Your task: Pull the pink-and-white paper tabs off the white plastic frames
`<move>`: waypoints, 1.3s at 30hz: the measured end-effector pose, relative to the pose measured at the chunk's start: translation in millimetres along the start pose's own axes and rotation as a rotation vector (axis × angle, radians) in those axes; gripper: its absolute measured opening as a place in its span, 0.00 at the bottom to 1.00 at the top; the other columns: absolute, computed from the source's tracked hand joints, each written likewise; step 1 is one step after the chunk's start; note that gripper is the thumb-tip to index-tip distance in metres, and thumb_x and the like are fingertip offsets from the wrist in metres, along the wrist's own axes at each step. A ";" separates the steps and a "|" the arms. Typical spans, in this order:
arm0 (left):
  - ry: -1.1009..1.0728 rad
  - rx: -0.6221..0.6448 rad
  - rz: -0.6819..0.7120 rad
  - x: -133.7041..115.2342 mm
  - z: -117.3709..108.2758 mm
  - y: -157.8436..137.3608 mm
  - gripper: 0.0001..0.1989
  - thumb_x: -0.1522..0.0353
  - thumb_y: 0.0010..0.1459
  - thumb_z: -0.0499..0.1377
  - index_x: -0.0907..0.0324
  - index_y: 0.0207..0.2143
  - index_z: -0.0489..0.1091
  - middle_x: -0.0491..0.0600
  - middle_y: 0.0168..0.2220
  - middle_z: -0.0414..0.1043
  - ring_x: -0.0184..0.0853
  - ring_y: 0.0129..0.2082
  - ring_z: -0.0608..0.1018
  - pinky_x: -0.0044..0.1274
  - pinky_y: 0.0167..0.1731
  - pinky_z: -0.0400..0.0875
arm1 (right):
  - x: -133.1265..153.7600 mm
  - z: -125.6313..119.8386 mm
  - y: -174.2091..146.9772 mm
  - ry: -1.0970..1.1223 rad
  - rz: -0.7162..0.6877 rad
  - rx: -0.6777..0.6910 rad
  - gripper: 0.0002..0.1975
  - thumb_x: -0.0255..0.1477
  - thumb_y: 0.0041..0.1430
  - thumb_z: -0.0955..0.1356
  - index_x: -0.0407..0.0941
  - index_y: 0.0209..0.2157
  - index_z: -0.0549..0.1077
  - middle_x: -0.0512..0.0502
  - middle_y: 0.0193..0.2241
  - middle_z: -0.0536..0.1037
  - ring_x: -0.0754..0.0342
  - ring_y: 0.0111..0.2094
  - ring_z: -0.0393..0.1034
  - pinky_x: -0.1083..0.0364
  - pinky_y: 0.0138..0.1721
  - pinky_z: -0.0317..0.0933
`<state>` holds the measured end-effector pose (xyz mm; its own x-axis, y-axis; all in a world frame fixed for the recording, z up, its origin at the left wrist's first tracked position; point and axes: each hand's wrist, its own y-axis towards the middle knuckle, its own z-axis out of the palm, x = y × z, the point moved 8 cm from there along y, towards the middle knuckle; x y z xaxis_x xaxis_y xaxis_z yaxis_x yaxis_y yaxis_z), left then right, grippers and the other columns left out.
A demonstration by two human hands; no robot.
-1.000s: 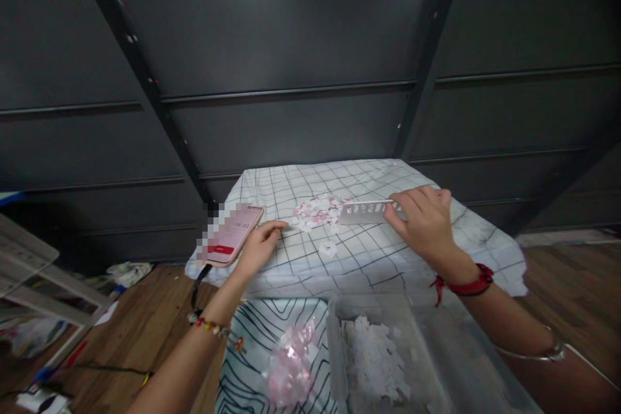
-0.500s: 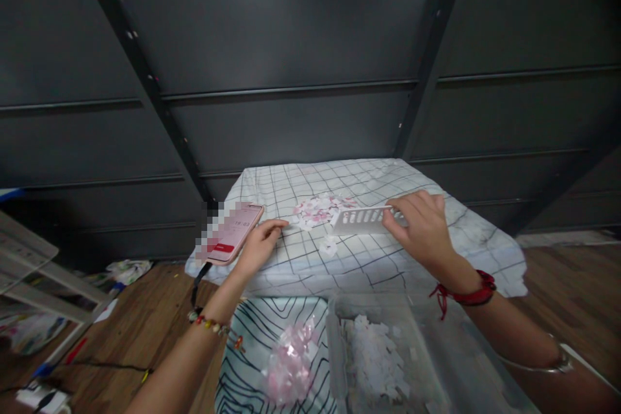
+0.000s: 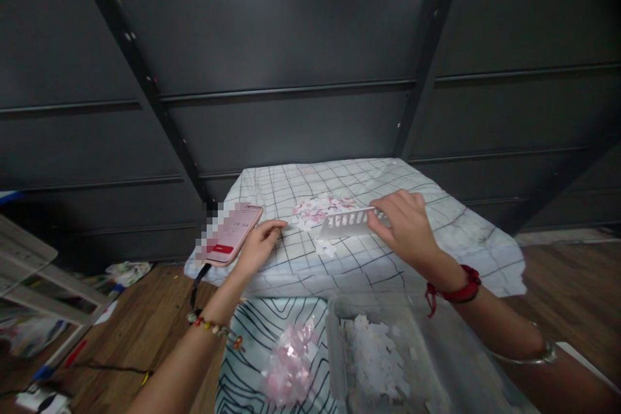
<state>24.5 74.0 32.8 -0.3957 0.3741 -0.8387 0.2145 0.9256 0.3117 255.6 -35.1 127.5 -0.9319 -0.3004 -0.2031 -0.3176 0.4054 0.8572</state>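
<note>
Pinching a slotted strip [image 3: 345, 225] in the right hand [image 3: 402, 223], just in front of the pile [image 3: 313, 206]. Have the left hand [image 3: 262, 240] left of that pile, can't tell about its fingers.

Passable beyond the paper pile [image 3: 310, 208], over bare cloth [image 3: 334, 178] up to the dark wall [image 3: 291, 129]. Obstructed at the pile's near right by the slotted white piece [image 3: 345, 231] and right hand [image 3: 402, 220]; on its left by the left hand [image 3: 261, 240], then the phone [image 3: 237, 233].

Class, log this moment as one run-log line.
right hand: holds white slotted piece | left hand: beside phone | small pieces: heaped on cloth
</note>
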 end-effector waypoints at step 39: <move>-0.007 -0.002 -0.002 -0.7 -0.6 -0.6 0.12 0.68 0.52 0.51 0.60 0.36 0.72 0.51 0.40 0.73 0.36 0.42 0.73 0.28 0.46 0.64 | -12.0 -4.1 -7.0 -0.029 0.015 0.013 0.08 0.28 0.55 0.61 0.43 0.24 0.67 0.48 0.21 0.70 0.54 0.28 0.60 0.54 0.32 0.47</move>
<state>24.1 73.3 33.4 -0.3896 0.3722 -0.8424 0.2120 0.9264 0.3113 269.8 -37.9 125.9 -0.9412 -0.2692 -0.2041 -0.3055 0.4207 0.8542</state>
